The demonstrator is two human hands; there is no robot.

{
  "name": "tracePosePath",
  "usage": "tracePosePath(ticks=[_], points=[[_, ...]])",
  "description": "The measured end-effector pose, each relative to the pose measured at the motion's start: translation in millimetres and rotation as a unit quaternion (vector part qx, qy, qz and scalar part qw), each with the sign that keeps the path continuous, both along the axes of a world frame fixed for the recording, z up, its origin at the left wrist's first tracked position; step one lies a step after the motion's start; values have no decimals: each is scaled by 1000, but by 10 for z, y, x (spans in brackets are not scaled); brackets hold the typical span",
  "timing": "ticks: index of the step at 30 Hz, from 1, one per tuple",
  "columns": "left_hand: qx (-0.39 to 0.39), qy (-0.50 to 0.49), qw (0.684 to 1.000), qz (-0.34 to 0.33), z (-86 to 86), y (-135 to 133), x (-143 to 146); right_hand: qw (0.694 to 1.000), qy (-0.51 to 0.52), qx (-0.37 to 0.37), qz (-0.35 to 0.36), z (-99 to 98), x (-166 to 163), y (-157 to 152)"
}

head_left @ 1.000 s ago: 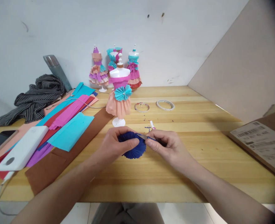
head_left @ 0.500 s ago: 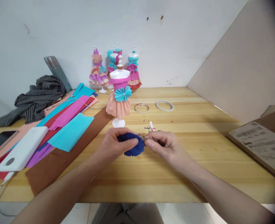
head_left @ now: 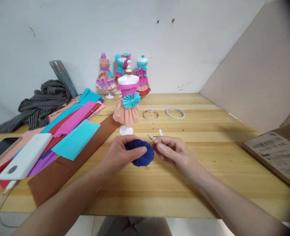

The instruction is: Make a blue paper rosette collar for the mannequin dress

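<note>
My left hand [head_left: 120,152] pinches a round, pleated dark blue paper rosette [head_left: 141,156] just above the wooden table [head_left: 174,183]. To its right, my right hand [head_left: 173,151] is closed around small scissors [head_left: 151,139]; their thin blades stick out up and left, beside the rosette's upper right edge. Straight behind the hands stands a white mannequin [head_left: 127,103] in a pink and peach paper dress with a teal rosette.
Sheets of coloured paper [head_left: 72,131] and a white power bank [head_left: 24,159] lie at left, with striped cloth [head_left: 41,103] behind. Three dressed mannequins [head_left: 122,73] stand by the wall. Two tape rings [head_left: 174,112] lie mid-table. A cardboard box [head_left: 277,154] sits at right.
The scissor blades, earlier at the rosette's edge, have lifted away and now point up and left. My left hand has kept hold of the rosette, which shows more of its round face.
</note>
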State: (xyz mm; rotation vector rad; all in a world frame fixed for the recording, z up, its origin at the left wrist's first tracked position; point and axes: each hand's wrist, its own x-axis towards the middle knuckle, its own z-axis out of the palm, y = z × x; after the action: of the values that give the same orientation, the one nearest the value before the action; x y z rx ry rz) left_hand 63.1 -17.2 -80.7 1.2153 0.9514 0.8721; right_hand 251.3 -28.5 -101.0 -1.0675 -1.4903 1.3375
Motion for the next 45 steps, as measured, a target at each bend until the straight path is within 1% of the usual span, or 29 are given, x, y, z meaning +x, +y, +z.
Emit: tracePosePath(ticks=[4, 7, 10, 13, 16, 19, 23, 25, 29, 34, 39, 45], points=[[2, 9, 1000, -1, -20, 8, 6, 1000, 14, 5, -16, -13, 13, 4], [16, 22, 1000, 6, -42, 21, 14, 998, 30, 42, -35, -17, 14, 2], [44, 52, 998, 7, -59, 29, 18, 994, 12, 91, -55, -16, -30, 0], [52, 82, 995, -2, -64, 28, 19, 994, 2, 89, -69, -35, -84, 7], [36, 75, 997, -8, -68, 30, 16, 994, 2, 69, -85, -48, -97, 12], [5, 42, 999, -12, -91, 45, 13, 991, 5, 64, -117, -20, -74, 4], [-68, -46, 994, -72, -128, 65, 24, 986, 27, 65, -148, 32, -50, -8], [-89, -72, 990, -86, -137, 59, 35, 987, 31, 64, -147, 43, -48, -7], [-80, -86, 992, -54, -146, 36, 48, 987, 28, 70, -139, 39, -55, -2], [-70, -84, 993, -42, -146, 33, 49, 987, 35, 69, -138, 5, -34, 2], [-62, -68, 995, -48, -152, 31, 43, 989, 113, 34, -86, 25, 28, 11], [-69, -76, 993, -63, -152, 32, 33, 991, 115, 6, -66, 58, 47, 26]])
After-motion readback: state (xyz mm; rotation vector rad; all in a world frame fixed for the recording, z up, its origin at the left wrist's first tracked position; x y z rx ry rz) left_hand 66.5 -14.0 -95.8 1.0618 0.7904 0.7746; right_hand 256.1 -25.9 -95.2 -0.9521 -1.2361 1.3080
